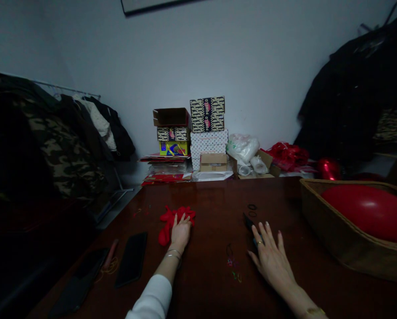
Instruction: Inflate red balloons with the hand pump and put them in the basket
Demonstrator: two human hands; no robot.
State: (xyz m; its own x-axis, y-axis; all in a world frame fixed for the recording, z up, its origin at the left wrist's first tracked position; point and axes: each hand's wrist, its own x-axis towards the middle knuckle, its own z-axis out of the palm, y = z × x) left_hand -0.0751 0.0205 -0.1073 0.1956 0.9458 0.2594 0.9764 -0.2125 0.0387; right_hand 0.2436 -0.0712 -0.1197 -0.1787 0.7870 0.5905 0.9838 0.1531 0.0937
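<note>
My left hand (181,232) rests on a soft red bundle (167,218) with lobed, crumpled edges. Its visible fingers lie stretched over the bundle's right part, and its thumb is hidden. Whether the bundle is cloth or limp balloons I cannot tell. With fingers spread, my right hand (270,257) lies palm down over a slim dark object (248,220), whose far end sticks out past the fingertips; its kind is unclear. Two dark rings like hair ties (252,207) lie just beyond. Small colourful loops (231,262) lie between my hands.
A wicker basket (334,243) holding a big red balloon (367,210) stands at the right. Two dark phone-like slabs, one a black slab (132,259), and a reddish stick (111,253) with string lie left. Stacked boxes (208,114) stand behind the brown table (212,199).
</note>
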